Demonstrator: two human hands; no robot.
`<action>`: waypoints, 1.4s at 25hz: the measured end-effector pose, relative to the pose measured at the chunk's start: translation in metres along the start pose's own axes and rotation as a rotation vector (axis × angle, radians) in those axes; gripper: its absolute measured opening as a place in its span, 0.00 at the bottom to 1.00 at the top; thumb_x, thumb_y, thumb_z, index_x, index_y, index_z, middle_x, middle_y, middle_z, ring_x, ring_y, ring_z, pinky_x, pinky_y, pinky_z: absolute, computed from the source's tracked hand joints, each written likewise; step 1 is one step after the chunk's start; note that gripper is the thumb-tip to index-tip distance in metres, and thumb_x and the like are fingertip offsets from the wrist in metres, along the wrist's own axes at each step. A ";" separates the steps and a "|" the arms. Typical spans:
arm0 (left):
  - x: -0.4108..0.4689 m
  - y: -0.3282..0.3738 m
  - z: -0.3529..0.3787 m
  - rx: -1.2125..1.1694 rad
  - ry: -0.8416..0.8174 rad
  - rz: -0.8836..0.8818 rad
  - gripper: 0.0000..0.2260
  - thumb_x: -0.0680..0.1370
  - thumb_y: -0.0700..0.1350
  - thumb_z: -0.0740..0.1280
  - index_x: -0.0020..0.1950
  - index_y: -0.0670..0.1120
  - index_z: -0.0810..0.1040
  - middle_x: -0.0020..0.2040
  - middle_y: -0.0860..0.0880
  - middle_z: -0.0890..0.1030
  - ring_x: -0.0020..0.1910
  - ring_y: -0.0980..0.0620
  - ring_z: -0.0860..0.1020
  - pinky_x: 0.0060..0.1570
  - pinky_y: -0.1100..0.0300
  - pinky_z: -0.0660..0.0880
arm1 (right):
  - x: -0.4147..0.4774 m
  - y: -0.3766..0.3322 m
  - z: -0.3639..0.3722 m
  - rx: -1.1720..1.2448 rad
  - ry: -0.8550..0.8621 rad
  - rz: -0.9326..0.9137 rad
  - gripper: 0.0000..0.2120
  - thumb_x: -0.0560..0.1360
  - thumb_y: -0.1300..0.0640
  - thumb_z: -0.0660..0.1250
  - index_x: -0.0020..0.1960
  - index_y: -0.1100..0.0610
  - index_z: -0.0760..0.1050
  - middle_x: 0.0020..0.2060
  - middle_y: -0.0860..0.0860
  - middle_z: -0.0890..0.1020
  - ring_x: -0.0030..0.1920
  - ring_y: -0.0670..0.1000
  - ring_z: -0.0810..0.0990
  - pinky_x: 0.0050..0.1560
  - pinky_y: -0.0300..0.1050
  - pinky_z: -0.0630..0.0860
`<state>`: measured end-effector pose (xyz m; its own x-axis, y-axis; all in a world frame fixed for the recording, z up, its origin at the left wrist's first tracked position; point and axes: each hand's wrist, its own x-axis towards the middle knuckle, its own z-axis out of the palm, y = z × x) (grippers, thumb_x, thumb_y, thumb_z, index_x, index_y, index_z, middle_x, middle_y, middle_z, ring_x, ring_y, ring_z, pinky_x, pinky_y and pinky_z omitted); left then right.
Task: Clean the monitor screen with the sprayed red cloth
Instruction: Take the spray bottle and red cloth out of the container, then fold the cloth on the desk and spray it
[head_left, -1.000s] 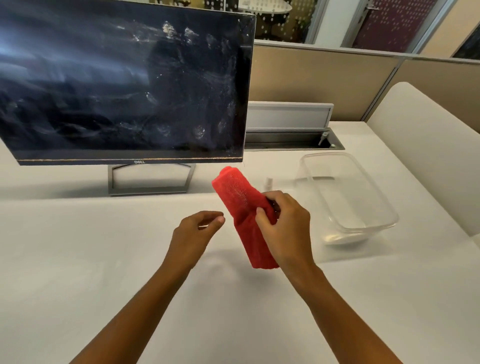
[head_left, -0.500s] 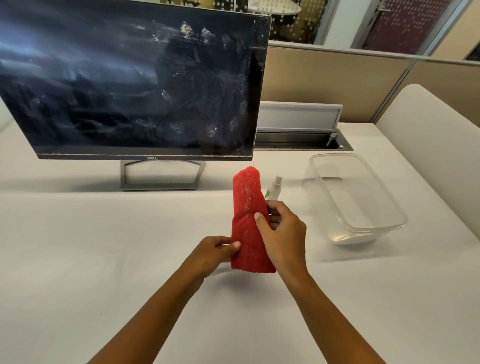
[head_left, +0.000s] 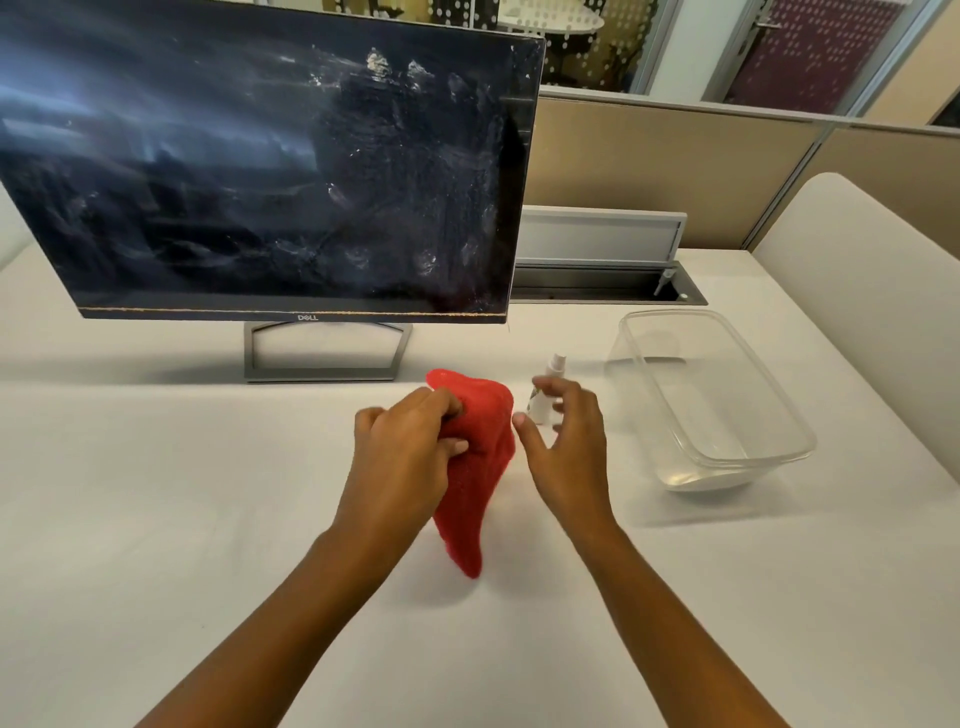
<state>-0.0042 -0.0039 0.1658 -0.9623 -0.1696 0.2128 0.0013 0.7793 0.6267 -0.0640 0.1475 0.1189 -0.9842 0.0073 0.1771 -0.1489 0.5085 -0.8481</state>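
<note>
The red cloth (head_left: 475, 483) hangs folded above the white table, pinched in my left hand (head_left: 410, 447) near its upper part. My right hand (head_left: 569, 447) hovers just right of the cloth with fingers spread, holding nothing. Behind it a small white spray bottle (head_left: 545, 389) stands on the table, partly hidden by my right fingers. The dark monitor (head_left: 270, 171) stands at the back left on a grey stand; its screen shows smears and white spots, densest on the right half.
A clear plastic tub (head_left: 722, 452) sits on the table to the right of my hands. A grey cable box (head_left: 597, 260) lies behind the monitor's right edge. A beige partition runs along the back, and a white chair back (head_left: 872, 291) rises at right.
The cloth passed from my right hand to my left. My right hand let go and opened beside it. The spray bottle came into full view behind.
</note>
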 end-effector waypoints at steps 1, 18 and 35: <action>0.005 0.001 -0.006 0.047 -0.022 0.070 0.07 0.75 0.40 0.69 0.51 0.49 0.76 0.46 0.56 0.76 0.49 0.50 0.76 0.53 0.58 0.59 | 0.010 -0.004 -0.004 0.004 -0.077 -0.097 0.20 0.76 0.60 0.71 0.67 0.54 0.71 0.64 0.50 0.75 0.65 0.52 0.72 0.67 0.53 0.71; -0.011 -0.055 -0.063 -0.089 -0.223 0.041 0.13 0.73 0.45 0.71 0.46 0.58 0.68 0.44 0.59 0.77 0.44 0.58 0.77 0.35 0.72 0.74 | 0.026 -0.027 -0.056 -0.081 -0.855 -0.227 0.05 0.75 0.49 0.71 0.45 0.44 0.74 0.35 0.40 0.83 0.37 0.38 0.80 0.38 0.30 0.74; -0.032 -0.106 0.080 0.319 -0.091 -0.075 0.25 0.81 0.53 0.51 0.77 0.45 0.58 0.78 0.47 0.58 0.78 0.46 0.54 0.76 0.49 0.52 | -0.029 0.057 0.061 -0.509 -0.347 -0.326 0.25 0.83 0.50 0.54 0.77 0.61 0.60 0.77 0.56 0.62 0.79 0.55 0.56 0.79 0.50 0.54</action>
<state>0.0050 -0.0330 0.0326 -0.9769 -0.1903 0.0978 -0.1420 0.9185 0.3690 -0.0504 0.1240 0.0350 -0.8833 -0.4472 0.1410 -0.4620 0.7790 -0.4240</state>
